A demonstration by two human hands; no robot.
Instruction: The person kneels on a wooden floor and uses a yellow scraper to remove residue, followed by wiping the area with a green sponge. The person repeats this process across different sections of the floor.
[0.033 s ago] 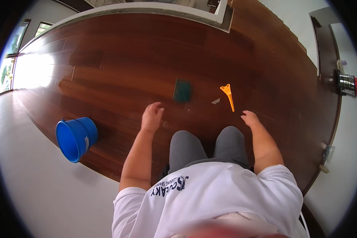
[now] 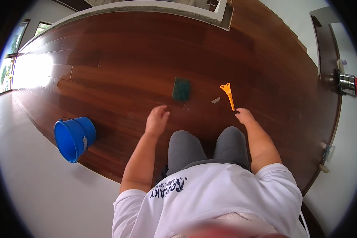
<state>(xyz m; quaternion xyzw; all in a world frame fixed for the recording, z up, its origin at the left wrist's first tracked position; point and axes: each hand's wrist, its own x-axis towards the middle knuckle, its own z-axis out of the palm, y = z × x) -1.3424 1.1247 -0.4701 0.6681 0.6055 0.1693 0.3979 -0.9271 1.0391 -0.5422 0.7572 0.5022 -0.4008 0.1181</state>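
My right hand [image 2: 246, 116] is just beside the lower tip of an orange plastic tool [image 2: 229, 94] with a forked head and a slim handle. Its fingers are loosely bent and hold nothing that I can see; whether they touch the handle I cannot tell. A small, pale, blade-shaped piece [image 2: 215, 100] lies left of the tool. My left hand [image 2: 157, 119] hovers over the floor with fingers slightly curled and apart, empty. Ahead of it and to the right, a dark green scouring pad [image 2: 181, 89] rests flat on the boards.
A blue bucket [image 2: 67, 139] lies tipped toward me at the left, by the pale wall. Dark reddish wood floor [image 2: 139, 51] stretches all around, with damp-looking patches at the far left. A metal canister with a red end [image 2: 349, 84] stands at the right edge.
My left hand has shifted a little to the right. My right hand has moved left, closer to the orange tool's handle tip. The objects stay where they were.
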